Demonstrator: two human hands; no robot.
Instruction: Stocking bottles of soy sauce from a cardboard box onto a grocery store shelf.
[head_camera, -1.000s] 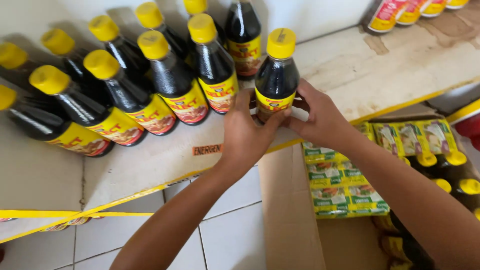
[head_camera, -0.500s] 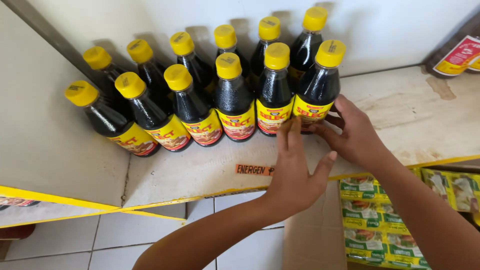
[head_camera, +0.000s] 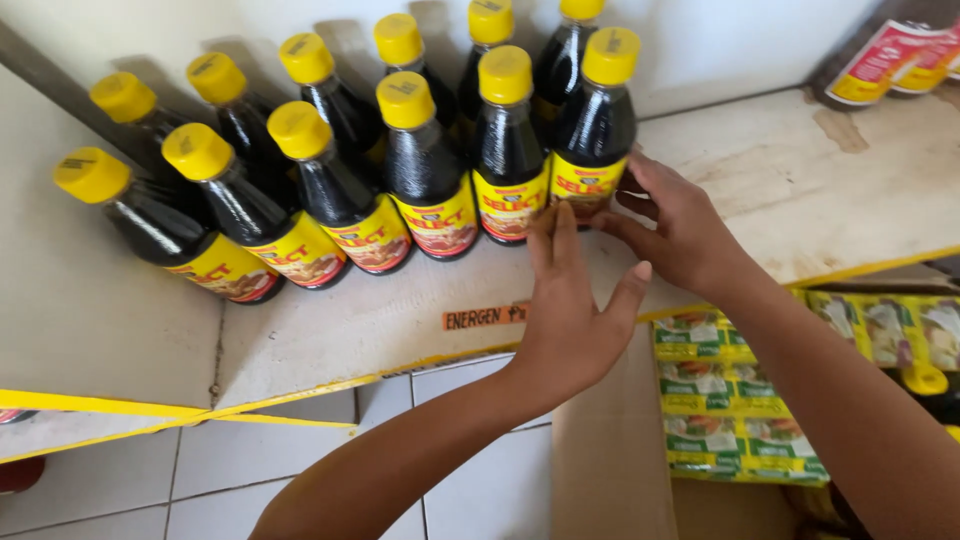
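- White-painted shelf board, scuffed and stained, w/ yellow edge strip; pale wall behind, white tiled floor below.
- Small orange label stuck to shelf just left of left hand's wrist.
- Left hand flat, fingers straight and together, tips at base of dark sauce bottle – yellow cap, yellow-red label. Open, not gripping.
- Right hand just right of left hand, fingers curled loosely toward lower right side of same bottle; fingertips touching or nearly so, can't tell which. No firm grasp seen.
- Bottle stands upright at right end of front row, directly above both hands, touching neighbour bottle on its left.
- Further left of hands: approx. a dozen matching bottles in two rows, packed close, reaching shelf's side panel.
- Far right of right hand, back corner: more dark containers w/ red-yellow labels, partly cut off.
- Below right forearm: open cardboard box on floor, stacked yellow-green sachet packs beside it, more bottle caps at right edge.
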